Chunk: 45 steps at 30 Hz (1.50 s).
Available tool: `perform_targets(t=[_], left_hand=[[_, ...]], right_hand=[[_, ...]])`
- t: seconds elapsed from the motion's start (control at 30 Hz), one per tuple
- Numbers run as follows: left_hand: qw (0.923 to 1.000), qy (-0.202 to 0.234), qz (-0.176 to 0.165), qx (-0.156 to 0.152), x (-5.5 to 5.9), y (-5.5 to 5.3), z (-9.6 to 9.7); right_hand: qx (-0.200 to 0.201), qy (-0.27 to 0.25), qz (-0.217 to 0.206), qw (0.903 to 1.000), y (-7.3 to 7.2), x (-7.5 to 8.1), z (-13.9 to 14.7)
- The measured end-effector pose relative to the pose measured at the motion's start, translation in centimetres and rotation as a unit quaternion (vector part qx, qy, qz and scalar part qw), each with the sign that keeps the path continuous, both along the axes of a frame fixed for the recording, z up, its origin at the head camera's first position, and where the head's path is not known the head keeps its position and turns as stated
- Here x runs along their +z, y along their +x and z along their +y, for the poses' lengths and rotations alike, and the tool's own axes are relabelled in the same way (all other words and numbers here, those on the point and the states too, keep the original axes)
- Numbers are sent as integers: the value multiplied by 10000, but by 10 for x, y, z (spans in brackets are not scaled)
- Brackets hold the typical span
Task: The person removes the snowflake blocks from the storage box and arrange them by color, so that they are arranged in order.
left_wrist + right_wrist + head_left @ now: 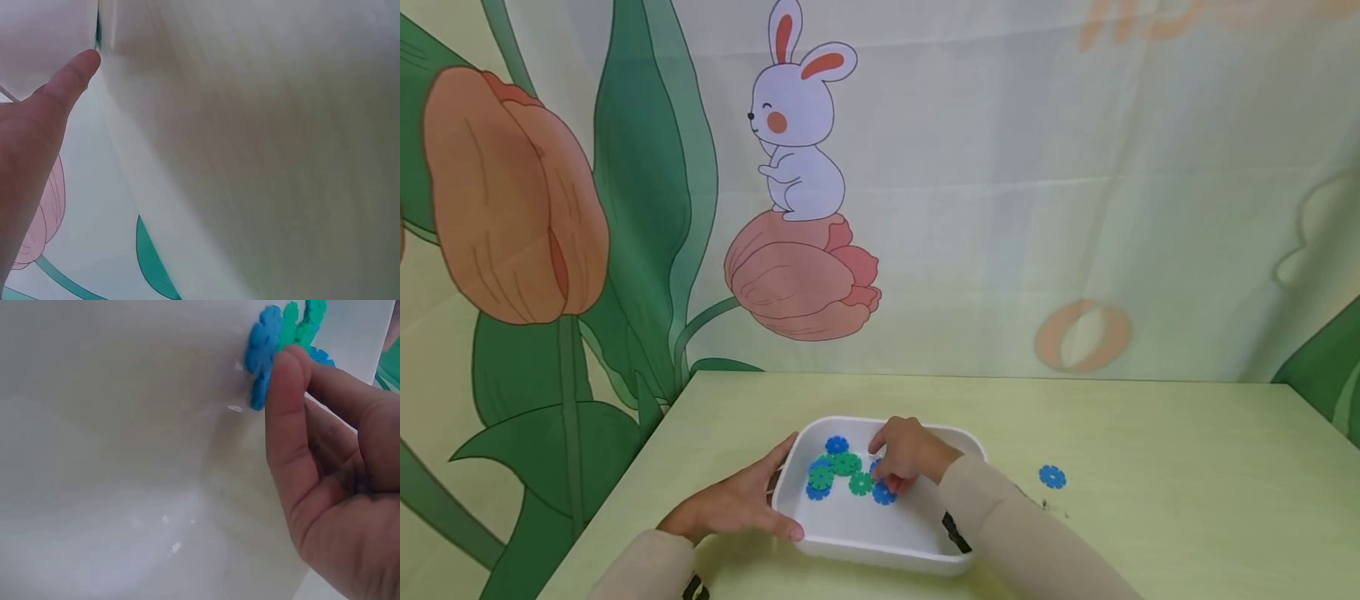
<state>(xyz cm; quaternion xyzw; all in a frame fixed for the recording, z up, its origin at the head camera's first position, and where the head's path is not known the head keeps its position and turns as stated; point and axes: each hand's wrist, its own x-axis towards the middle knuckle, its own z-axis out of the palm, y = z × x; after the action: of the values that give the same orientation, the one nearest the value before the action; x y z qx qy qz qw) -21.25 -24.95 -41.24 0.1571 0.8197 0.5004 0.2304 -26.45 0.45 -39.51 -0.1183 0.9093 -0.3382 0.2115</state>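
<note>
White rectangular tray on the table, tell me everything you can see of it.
The shallow white rectangular tray has rounded corners, looks like smooth, glossy plastic, and sits open side up on the pale yellow-green table. Blue and green flower-shaped discs lie inside. The left hand holds its left side; the right hand reaches in, the beige sleeve hiding part of its right side.

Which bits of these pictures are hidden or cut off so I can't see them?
Head view: parts of the blue pieces, behind the right hand.
Head view: some of the white tray, behind the right sleeve.
Left wrist view: much of the left hand, cut off by the left edge.
Right wrist view: whether the fingers pinch a piece; the fingertips cover that spot.
</note>
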Motion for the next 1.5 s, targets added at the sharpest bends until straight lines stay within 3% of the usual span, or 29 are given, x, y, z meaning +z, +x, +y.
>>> perform_targets(t=[0.23, 0.53, 0.9, 1.0, 1.27, 1.5], left_hand=[[9997, 225, -37, -125, -1, 3, 0], [9997, -243, -45, -37, 2, 0, 9], [9993, -349, -33, 127, 5, 1, 14], [9992, -354, -74, 183, 5, 2, 16], [9987, -361, -189, 316, 8, 7, 19], [9993, -242, -194, 209, 8, 6, 15]], right_hand=[[256, 505, 231, 9981, 3, -1, 4], [473, 1045, 404, 9926, 7, 3, 11], [435, 1409, 522, 9877, 10, 6, 11], [486, 1290, 461, 9894, 8, 10, 15], [540, 404, -180, 9976, 3, 33, 30], [413, -26, -231, 9989, 0, 47, 50]])
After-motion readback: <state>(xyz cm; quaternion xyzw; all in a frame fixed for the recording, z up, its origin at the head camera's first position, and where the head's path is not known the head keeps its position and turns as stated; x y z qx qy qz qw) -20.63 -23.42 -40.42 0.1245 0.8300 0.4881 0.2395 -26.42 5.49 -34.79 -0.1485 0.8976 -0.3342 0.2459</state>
